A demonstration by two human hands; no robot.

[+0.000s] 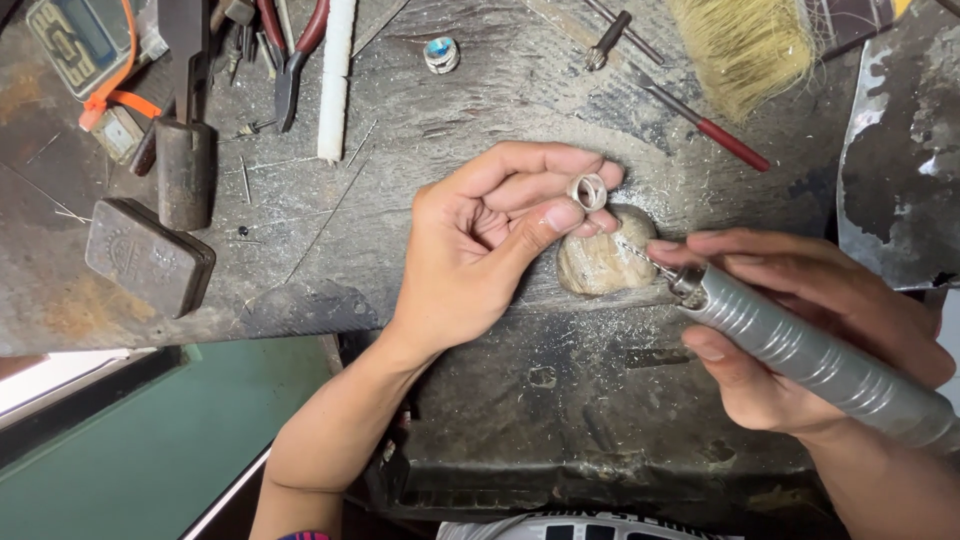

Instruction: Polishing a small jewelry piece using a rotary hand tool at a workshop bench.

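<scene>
While our left hand (480, 250) pinches the ring (587, 191) by its rim — small, stiff, likely slippery — our right hand (800, 330) grips the rotary tool (800, 350).

2 hands (470, 250); 2 rings (587, 190); 1 rotary tool (800, 355); 1 brush (745, 45); 1 pliers (295, 60).

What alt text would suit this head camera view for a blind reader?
A left hand pinches a small silver ring while the right hand aims a grey rotary tool at it, over a worn workbench strewn with pliers and a brush.
</scene>
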